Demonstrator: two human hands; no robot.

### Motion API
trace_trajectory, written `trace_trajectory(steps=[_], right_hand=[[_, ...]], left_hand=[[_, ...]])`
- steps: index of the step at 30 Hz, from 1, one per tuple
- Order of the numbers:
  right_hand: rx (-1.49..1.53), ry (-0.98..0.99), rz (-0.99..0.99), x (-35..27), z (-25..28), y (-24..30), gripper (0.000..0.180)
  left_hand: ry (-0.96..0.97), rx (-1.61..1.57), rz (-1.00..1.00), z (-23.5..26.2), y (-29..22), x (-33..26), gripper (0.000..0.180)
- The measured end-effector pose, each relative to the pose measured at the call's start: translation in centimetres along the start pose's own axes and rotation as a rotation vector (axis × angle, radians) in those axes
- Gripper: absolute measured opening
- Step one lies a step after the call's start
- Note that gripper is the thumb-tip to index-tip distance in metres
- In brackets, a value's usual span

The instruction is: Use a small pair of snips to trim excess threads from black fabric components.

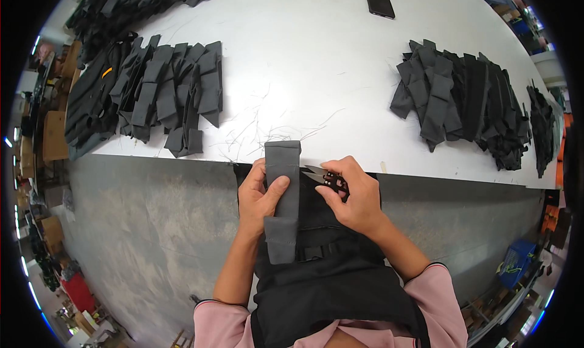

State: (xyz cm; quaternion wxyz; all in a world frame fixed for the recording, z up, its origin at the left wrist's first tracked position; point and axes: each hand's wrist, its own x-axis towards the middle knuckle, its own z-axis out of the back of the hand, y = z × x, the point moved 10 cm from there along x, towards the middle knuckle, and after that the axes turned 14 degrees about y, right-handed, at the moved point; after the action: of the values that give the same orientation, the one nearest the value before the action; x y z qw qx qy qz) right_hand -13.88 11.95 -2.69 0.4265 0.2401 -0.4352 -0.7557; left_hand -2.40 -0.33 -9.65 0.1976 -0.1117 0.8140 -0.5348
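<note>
A worker holds a long grey fabric strip [283,196] upright over the near edge of a white table [316,62], its top end lying on the tabletop and its lower end hanging against a black apron [328,281]. The left hand [258,196] pinches the strip, thumb across the front and fingers curled behind. The right hand [353,196] is closed around small thread snips [325,178], their blades pointing at the strip's right edge, close to it.

Clean trimming likely calls for keeping the cloth taut and the blade tips clear of the left thumb, cutting only stray threads.

Loose thread clippings [274,126] litter the table just beyond the strip. A stack of dark folded pieces [170,96] lies well to the left, another pile [462,105] well to the right, and a black phone [378,0] at the far side. The bare middle of the table leaves both hands room; the table edge runs directly under the work.
</note>
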Motion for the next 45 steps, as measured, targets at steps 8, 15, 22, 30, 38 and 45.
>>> trace_trajectory(steps=[8,15,22,30,38,45], right_hand=[[-0.216,-0.041,0.255,0.1,0.3,2.5,0.028],[-0.253,-0.061,0.251,-0.3,0.1,2.3,0.027],[-0.103,-0.076,0.244,-0.5,0.7,2.0,0.024],[-0.1,0.058,0.244,0.9,-0.5,2.7,0.023],[-0.189,0.023,0.31,0.5,-0.7,3.0,0.022],[0.322,0.063,0.026,1.1,-1.2,-1.4,0.022]], left_hand=[[0.014,0.09,-0.016,-0.6,-0.6,-0.2,0.031],[0.058,0.173,-0.05,-1.0,-1.2,-0.4,0.033],[0.069,0.376,-0.096,-1.1,-2.0,-0.4,0.041],[0.177,0.615,-0.106,-2.4,-3.1,-0.2,0.05],[0.183,0.566,-0.091,-2.1,-2.4,-0.2,0.049],[-0.047,0.334,-0.094,0.1,-1.4,0.8,0.025]])
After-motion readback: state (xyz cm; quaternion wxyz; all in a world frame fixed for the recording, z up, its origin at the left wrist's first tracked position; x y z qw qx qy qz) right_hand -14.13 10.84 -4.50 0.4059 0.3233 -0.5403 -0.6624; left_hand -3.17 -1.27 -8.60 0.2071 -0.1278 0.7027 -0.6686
